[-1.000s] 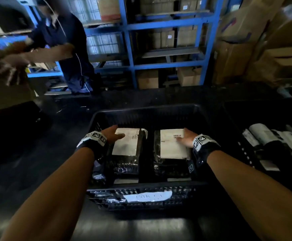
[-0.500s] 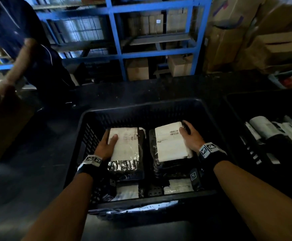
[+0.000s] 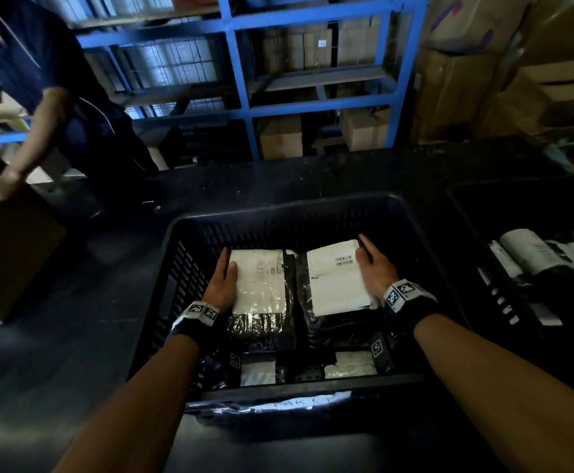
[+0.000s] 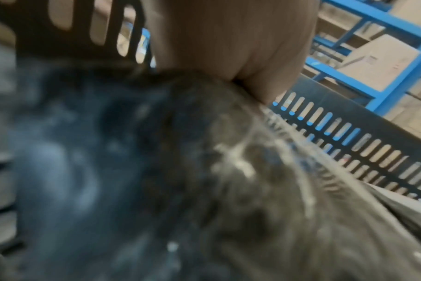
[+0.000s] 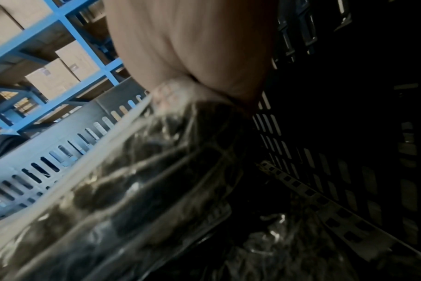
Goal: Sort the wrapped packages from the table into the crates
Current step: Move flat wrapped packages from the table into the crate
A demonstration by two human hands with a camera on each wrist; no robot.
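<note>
Two black wrapped packages with white labels lie side by side inside the black slotted crate [image 3: 278, 208]. My left hand [image 3: 222, 281] grips the left package [image 3: 261, 285] at its left edge, thumb on the label. On the other side, my right hand [image 3: 374, 268] holds the right package [image 3: 333, 278] by its right edge, thumb on top. More wrapped packages [image 3: 258, 370] lie beneath them near the crate's front wall. The left wrist view shows my palm [image 4: 228, 38] on crinkled black wrap [image 4: 228, 171]. The right wrist view shows my palm [image 5: 192, 47] on a glossy package [image 5: 132, 180].
A second black crate [image 3: 517, 196] at the right holds several white and black rolled packages [image 3: 531, 250]. Another person [image 3: 40, 80] at the far left holds a cardboard box [image 3: 9, 254]. Blue shelving [image 3: 241, 97] with cartons stands behind the dark table [image 3: 74, 302].
Both hands have gone lower into the crate with the two packages and slid to their outer edges. The person at the left has taken hold of a cardboard box.
</note>
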